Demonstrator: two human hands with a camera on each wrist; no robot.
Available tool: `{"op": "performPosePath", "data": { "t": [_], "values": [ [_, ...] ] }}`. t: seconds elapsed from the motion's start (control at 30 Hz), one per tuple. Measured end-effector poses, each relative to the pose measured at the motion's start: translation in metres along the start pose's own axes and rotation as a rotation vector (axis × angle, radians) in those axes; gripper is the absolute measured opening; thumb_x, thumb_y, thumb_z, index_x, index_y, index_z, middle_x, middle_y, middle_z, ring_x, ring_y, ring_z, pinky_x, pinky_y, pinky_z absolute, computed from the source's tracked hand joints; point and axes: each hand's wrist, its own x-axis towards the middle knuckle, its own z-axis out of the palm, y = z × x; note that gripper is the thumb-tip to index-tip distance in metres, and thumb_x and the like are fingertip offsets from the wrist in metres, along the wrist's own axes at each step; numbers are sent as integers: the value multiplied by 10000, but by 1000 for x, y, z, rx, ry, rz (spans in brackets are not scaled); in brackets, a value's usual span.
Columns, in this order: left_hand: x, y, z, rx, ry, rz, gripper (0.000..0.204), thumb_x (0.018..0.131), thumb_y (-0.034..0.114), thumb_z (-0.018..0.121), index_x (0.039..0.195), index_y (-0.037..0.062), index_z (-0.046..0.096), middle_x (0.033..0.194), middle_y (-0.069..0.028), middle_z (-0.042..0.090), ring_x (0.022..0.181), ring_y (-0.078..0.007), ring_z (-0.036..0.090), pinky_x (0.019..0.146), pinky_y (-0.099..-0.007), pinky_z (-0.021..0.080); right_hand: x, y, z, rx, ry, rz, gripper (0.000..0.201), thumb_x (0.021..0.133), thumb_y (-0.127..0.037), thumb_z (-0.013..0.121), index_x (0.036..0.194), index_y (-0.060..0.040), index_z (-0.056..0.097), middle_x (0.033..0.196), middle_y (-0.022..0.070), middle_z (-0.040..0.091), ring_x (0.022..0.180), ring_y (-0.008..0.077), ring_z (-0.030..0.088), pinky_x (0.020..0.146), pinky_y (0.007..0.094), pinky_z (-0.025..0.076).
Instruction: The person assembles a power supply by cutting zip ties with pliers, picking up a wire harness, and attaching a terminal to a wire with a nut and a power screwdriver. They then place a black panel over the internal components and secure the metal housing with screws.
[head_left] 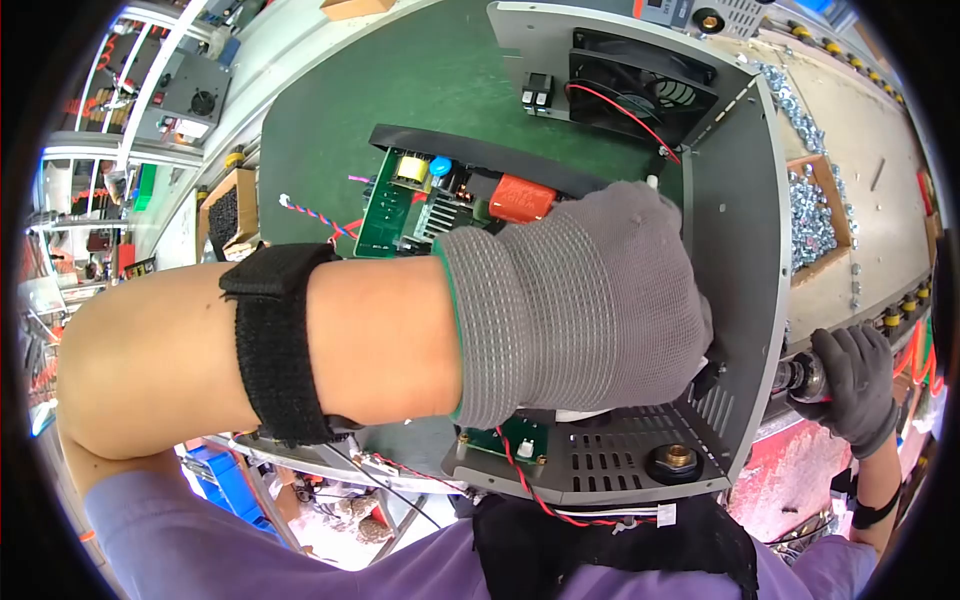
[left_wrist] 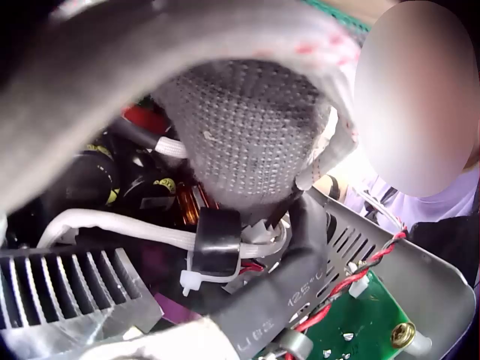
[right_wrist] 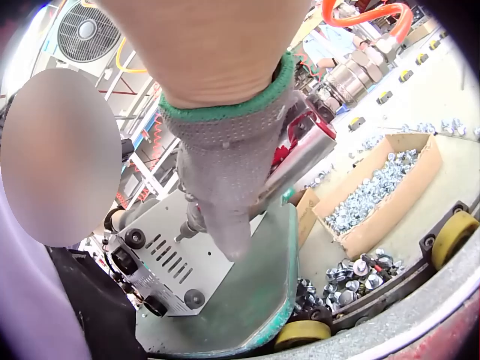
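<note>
A grey metal case stands on the green work mat, its inside facing up. My gloved left hand reaches down into it, bent at the wrist, its fingertips hidden. In the left wrist view, the glove is among capacitors, a white sleeved cable and a black sleeved cable. Outside the case, my gloved right hand grips an air screwdriver. Its tip meets the slotted panel in the right wrist view.
A circuit board with an orange-red component lies left of the case. Inside the case sits a fan. Beyond the side panel, a cardboard box holds screws, with loose ones around it. A twisted red-black wire hangs over the near edge.
</note>
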Motion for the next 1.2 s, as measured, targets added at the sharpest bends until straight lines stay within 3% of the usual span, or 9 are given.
{"op": "performPosePath", "data": {
  "t": [0.07,0.13,0.43,0.47,0.8,0.87,1.0,1.07,1.2],
  "values": [
    [0,-6,-7,4,38,1,89,682,175,695,752,130,725,696,-15,676,700,-237,692,520,-380,491,0,-1,0,5,2,1,607,652,-334,743,1101,15,532,821,124,562,707,305,564,671,431,435],
    [0,-14,-21,46,-154,18,115,668,151,720,782,134,730,728,-25,686,735,-240,698,554,-385,523,0,-1,2,4,2,4,614,644,-336,748,1101,12,532,817,122,559,706,305,563,669,431,433],
    [19,-14,-24,-20,-339,-71,105,681,163,724,779,133,748,787,-39,715,775,-246,708,585,-379,551,7,-5,0,97,-68,46,639,601,-314,786,1093,10,540,760,97,533,666,273,560,622,398,417],
    [14,-14,-14,47,-94,-26,120,675,178,638,683,63,605,554,-55,551,506,-204,596,456,-337,442,7,-6,1,119,-55,48,646,592,-312,795,1091,9,542,751,92,531,655,266,558,612,391,413],
    [17,-13,-7,-2,-57,32,163,627,219,649,660,66,604,551,-45,539,500,-199,559,526,-332,421,1,-19,3,355,-83,149,686,540,-319,866,1082,-19,572,815,116,630,687,304,629,618,406,470],
    [16,-14,-13,-36,-171,155,180,618,233,653,606,68,582,539,-53,528,506,-212,559,548,-330,426,-5,-25,11,443,-92,202,689,531,-314,871,1082,-25,575,825,117,637,691,313,632,625,411,477],
    [19,-16,-11,-110,-79,180,182,609,231,657,559,82,566,523,-54,517,515,-228,579,524,-339,427,-10,-37,18,622,-91,314,700,504,-305,883,1077,-39,580,851,120,651,702,334,639,637,422,490],
    [24,-17,-19,-53,-226,76,136,700,207,710,773,99,746,720,-60,700,730,-256,701,575,-382,546,-12,-38,16,555,-86,313,695,508,-306,881,1074,-39,580,845,119,649,700,333,638,633,420,488],
    [19,-14,-8,14,0,83,146,610,220,662,572,103,584,551,-46,545,524,-236,607,463,-365,417,-13,-38,11,338,-52,287,689,511,-301,878,1071,-36,576,844,119,649,705,330,638,622,414,479]
  ]
}}
